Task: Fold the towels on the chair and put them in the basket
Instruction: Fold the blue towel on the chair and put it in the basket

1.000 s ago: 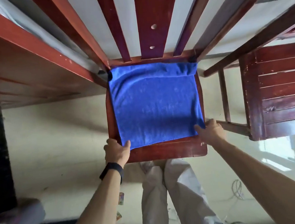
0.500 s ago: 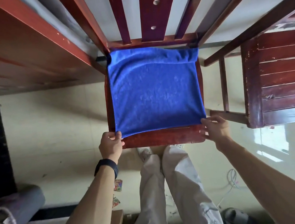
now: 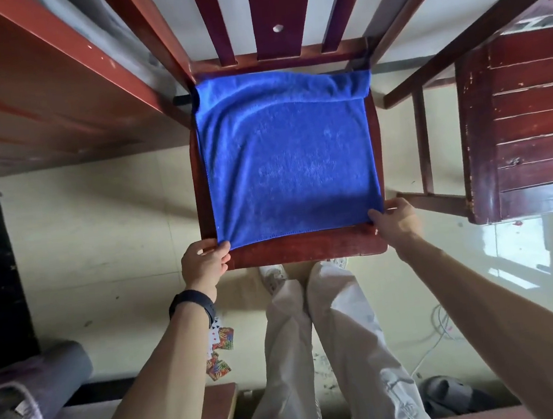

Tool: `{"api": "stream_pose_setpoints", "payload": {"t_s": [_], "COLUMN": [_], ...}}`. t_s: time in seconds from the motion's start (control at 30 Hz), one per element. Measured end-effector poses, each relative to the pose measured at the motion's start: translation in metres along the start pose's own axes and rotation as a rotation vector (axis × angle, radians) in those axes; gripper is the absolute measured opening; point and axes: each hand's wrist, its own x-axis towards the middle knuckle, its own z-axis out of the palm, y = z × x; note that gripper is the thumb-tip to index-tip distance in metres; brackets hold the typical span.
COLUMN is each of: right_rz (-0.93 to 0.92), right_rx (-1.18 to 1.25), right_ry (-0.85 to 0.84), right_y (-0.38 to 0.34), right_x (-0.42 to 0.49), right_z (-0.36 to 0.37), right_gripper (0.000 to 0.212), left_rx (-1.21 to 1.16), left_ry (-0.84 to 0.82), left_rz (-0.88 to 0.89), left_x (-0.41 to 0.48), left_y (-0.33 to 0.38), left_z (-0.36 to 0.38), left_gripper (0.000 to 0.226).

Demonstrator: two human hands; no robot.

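- The blue towel (image 3: pixel 286 160) lies spread over the seat of the chair (image 3: pixel 307 249). It covers nearly all of the seat. Its far edge is bunched against the back rail, and its near edge stops just short of the seat's front edge.
- A second ago both hands lay against the towel's near corners. Now each has closed on a corner.
- The left hand (image 3: pixel 203 264) pinches the near-left corner at the seat's front-left corner, thumb on top of the cloth.
- The right hand (image 3: pixel 395 221) holds the near-right corner at the front-right corner, thumb over the hem. The fingers beneath are hidden.
- Creases now run from the far-left corner down to the left-hand pinch, so the cloth is being drawn taut.
- My reading is that the smoothing is over and the first fold is about to start, probably by carrying the near edge to the far edge. Nothing is folded yet.
- Counted: one towel, one chair carrying it, two hands, one dark wristband (image 3: pixel 193 305) on the left wrist.
- Further out there is one more dark wooden piece of furniture (image 3: pixel 535 131) off the seat's right side and a few playing cards (image 3: pixel 220 350) on the floor.
- I cannot pick out a basket with certainty. A grey container (image 3: pixel 30 392) at lower left may be one.
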Motion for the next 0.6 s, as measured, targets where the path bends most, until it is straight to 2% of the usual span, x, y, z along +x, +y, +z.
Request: {"api": "stream_pose_setpoints", "payload": {"t_s": [0.2, 0.3, 0.43, 0.6], "right_rz": [0.026, 0.026, 0.069, -0.002], "right_rx": [0.055, 0.201, 0.54, 0.758], "right_ry": [0.005, 0.015, -0.023, -0.034], "right_y": [-0.001, 0.001, -0.001, -0.01], "right_x": [-0.003, -0.007, -0.022, -0.062], "right_z": [0.005, 0.001, -0.021, -0.065], "right_gripper": [0.032, 0.021, 0.026, 0.03], "left_rx": [0.093, 0.131, 0.071, -0.083], "left_ry": [-0.063, -0.13, -0.194, -0.21], "left_rz": [-0.092, -0.138, -0.124, -0.035], "left_x": [0.003, 0.0, -0.015, -0.053], "left_y": [0.006, 0.015, 0.028, 0.057], "left_z": [-0.002, -0.005, -0.017, -0.045], "left_gripper": [0.013, 0.012, 0.011, 0.023]}}
